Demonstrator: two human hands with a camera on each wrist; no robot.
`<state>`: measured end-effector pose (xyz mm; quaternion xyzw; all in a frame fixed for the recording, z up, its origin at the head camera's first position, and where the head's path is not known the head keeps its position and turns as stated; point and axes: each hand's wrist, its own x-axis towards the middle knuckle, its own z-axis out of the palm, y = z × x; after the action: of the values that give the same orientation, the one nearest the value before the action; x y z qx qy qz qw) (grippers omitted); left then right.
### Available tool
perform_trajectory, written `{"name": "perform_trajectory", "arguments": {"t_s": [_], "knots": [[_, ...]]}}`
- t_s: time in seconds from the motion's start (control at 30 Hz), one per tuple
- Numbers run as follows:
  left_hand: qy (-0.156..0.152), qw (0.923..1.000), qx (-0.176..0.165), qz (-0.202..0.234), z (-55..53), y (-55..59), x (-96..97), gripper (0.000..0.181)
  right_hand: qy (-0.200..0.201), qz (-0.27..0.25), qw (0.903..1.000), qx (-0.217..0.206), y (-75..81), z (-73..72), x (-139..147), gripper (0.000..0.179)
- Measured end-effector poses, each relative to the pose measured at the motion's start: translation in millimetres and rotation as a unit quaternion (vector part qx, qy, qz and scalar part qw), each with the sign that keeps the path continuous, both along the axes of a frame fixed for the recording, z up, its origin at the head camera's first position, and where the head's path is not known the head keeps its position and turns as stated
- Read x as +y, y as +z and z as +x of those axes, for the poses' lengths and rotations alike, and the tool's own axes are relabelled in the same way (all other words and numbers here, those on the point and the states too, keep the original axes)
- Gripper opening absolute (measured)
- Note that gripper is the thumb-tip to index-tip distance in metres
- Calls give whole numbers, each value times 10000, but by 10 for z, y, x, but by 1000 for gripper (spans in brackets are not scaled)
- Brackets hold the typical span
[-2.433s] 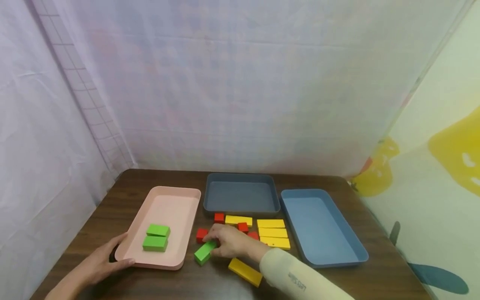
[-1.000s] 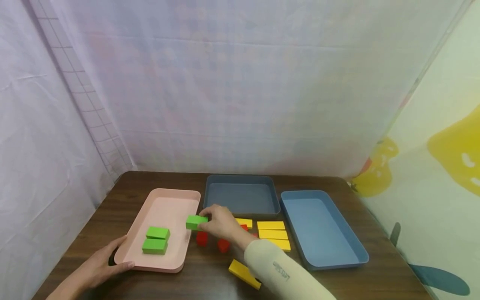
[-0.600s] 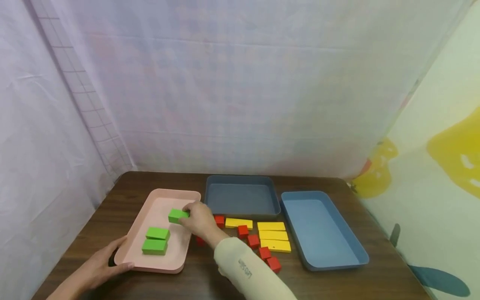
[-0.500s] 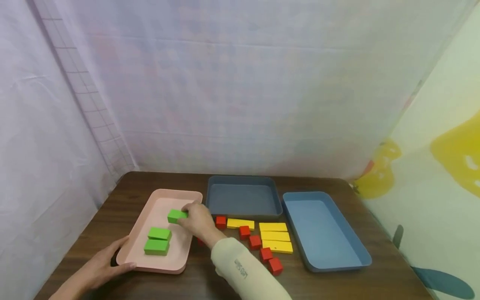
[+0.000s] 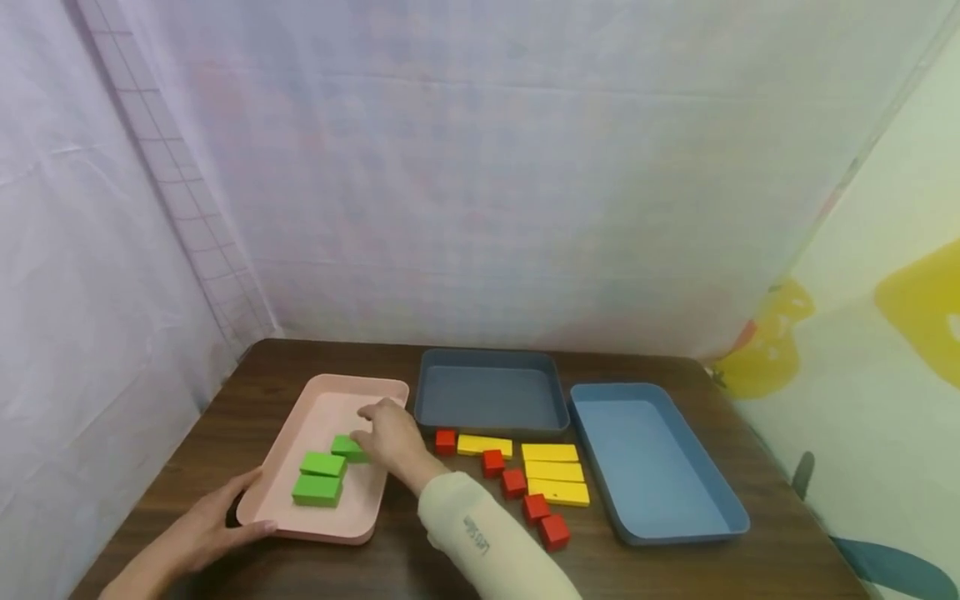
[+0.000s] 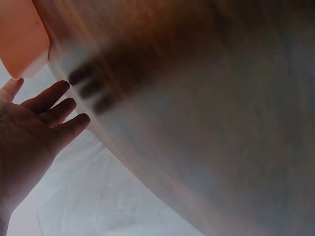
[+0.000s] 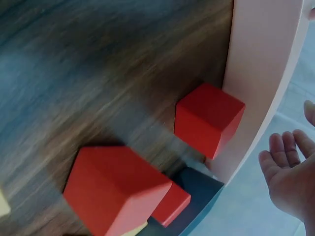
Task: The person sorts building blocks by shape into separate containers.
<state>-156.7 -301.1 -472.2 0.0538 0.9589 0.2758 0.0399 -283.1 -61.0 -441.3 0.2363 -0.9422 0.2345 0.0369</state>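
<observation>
Three green blocks (image 5: 317, 491) lie in the pink tray (image 5: 251, 500) at the left in the head view. Above the farthest green block (image 5: 347, 448), my right hand (image 5: 392, 435) hovers with thumb and fingers parted, holding nothing; the right wrist view shows its loosely bent fingers too. My left hand (image 5: 213, 525) rests against the tray's near left corner, thumb on the front side. Its fingers look straight in the left wrist view, where only one digit meets the tray wall (image 6: 24, 44).
Right of the pink tray lie several red cubes (image 5: 492, 463) and yellow blocks (image 5: 555, 472). A dark grey tray (image 5: 491, 392) stands behind them, a blue tray (image 5: 652, 467) to the right. The right forearm's sleeve (image 5: 487, 533) covers part of the table front.
My right hand has taken the third green block from the table, carried it left over the pink tray, set it down and let go. The left hand has stayed at the tray corner.
</observation>
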Motion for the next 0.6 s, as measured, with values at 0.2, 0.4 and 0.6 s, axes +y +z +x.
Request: {"name": "perform_trajectory", "arguments": {"t_s": [0.2,0.4,0.6], "knots": [[-78,10000,40,-30,-4,32,-13,90,-6,-88,10000,34,21,-53,128,35],[-137,9998,-95,-128,-26,81,-22,91,-3,-253,9995,188,43,-101,290,35],[-218,9996,-24,-202,-44,109,-21,88,144,-333,9982,468,97,-142,503,33]]}}
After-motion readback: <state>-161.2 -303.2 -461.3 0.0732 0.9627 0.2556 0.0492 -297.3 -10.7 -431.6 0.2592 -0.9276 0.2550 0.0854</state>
